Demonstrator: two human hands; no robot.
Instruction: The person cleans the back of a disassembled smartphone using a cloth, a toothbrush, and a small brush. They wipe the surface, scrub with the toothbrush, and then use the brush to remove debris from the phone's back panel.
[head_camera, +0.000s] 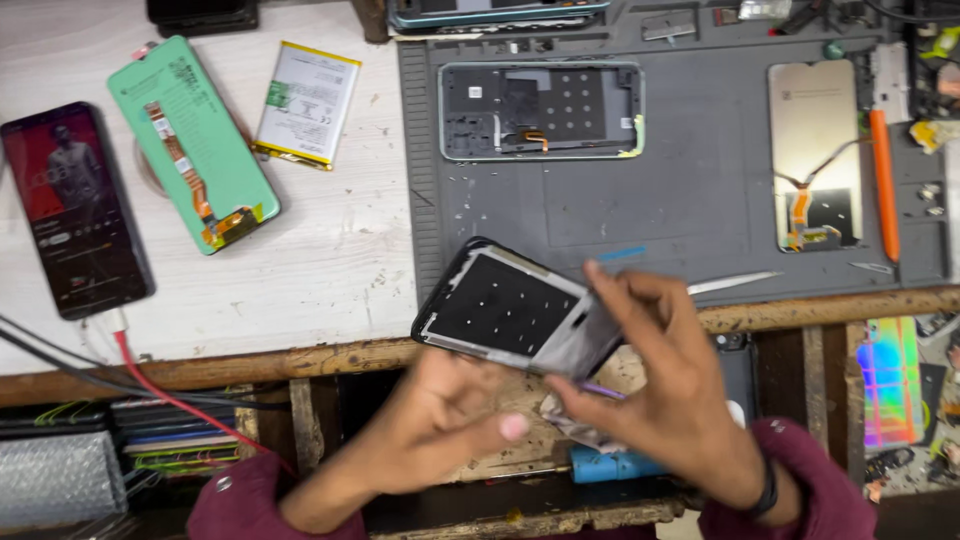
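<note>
While left hand (440, 425) cups the phone frame (510, 310) underneath, right hand (670, 395) pinches its 3 o'clock edge; grey mat (690, 190) at 12.

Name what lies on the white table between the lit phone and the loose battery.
In the head view, a green phone panel with an orange flex cable lies between the lit phone and the battery.

Maroon sleeves with buttons; right wrist (765, 493) wears perhaps a black band.

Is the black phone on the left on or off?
On. The black phone has a lit screen showing a picture, and cables are plugged into its lower end.
</note>
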